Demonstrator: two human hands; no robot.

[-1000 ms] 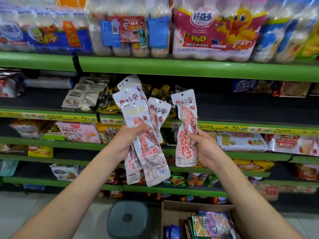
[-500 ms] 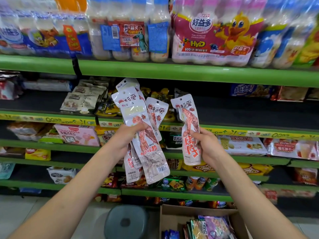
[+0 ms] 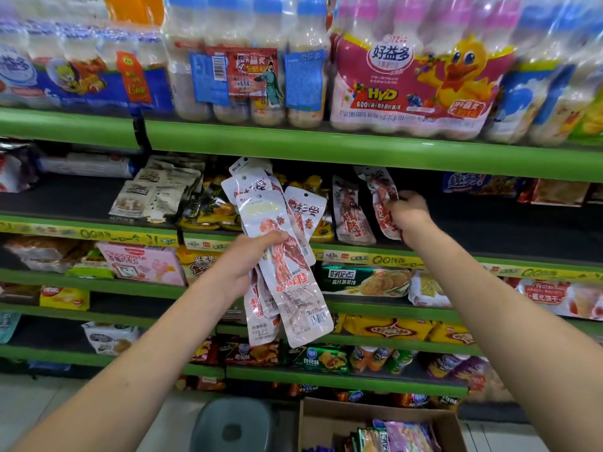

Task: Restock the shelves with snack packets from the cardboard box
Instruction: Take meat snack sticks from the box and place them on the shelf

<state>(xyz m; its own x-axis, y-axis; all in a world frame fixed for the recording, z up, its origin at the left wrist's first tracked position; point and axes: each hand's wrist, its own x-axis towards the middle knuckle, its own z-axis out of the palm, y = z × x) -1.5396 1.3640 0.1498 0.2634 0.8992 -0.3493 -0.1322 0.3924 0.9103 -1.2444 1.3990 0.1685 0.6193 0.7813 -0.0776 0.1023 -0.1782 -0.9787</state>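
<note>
The left hand (image 3: 253, 256) is clenched around a fanned bunch of snack packets (image 3: 287, 275), held up in front of the shelves at about the height of the yellow price strip (image 3: 88, 234). These are long, narrow pouches, white and partly see-through, with a reddish strip of meat showing down the middle, red lettering across the lower half and a small round hanging hole at the top; the front one shows a barcode near its bottom edge. There look to be four or five in the bunch, though the ones behind are mostly covered. The right hand (image 3: 406, 213) is reaching into the second shelf (image 3: 489, 220), fingers curled around one more packet (image 3: 381, 203) of the same kind, which stands tilted with its top under the green shelf edge (image 3: 359, 151) above. Just beside it to the left, another matching packet (image 3: 350, 213) leans upright on that shelf, apart from the hand. Above, shrink-wrapped packs of milky drink bottles (image 3: 248, 60) stand in a row, one pack printed with a yellow cartoon duck (image 3: 456, 73). Lower shelves hold biscuits and crisps in mixed wrappers. Down on the floor a cardboard box (image 3: 326, 419) sits open with colourful packets showing inside, and a grey stool (image 3: 235, 425) stands just beside it on the left.
</note>
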